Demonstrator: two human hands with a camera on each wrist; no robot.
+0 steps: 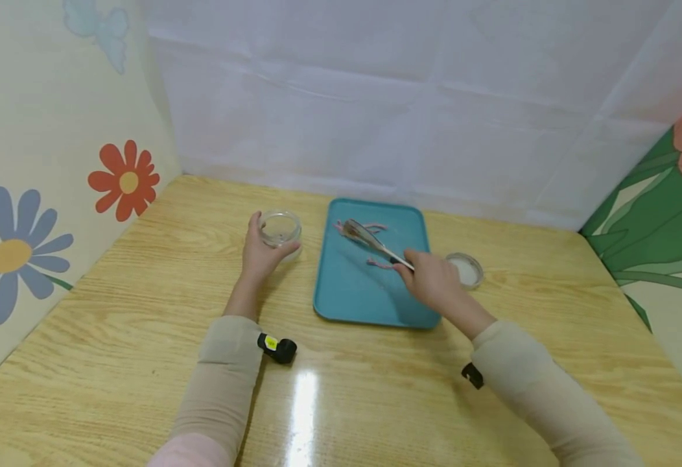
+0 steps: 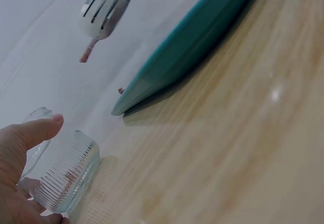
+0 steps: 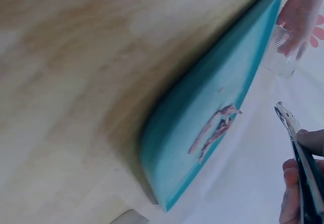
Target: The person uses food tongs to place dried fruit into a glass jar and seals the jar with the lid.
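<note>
My left hand grips a ribbed clear glass jar, thumb and fingers spread round its sides; a few small reddish bits show inside. In my right hand is a pair of metal tongs with slotted tips and dark handles, held out over the blue-green tray. A short reddish-brown strip sticks out from the tong tips in the left wrist view. Below the tongs, thin pinkish strips, like dried meat, lie on the tray.
A round glass dish or lid with a whitish middle sits right of the tray, beyond my right hand. The wood-grain table ends at a white cloth backdrop. Flower-patterned panels stand at both sides.
</note>
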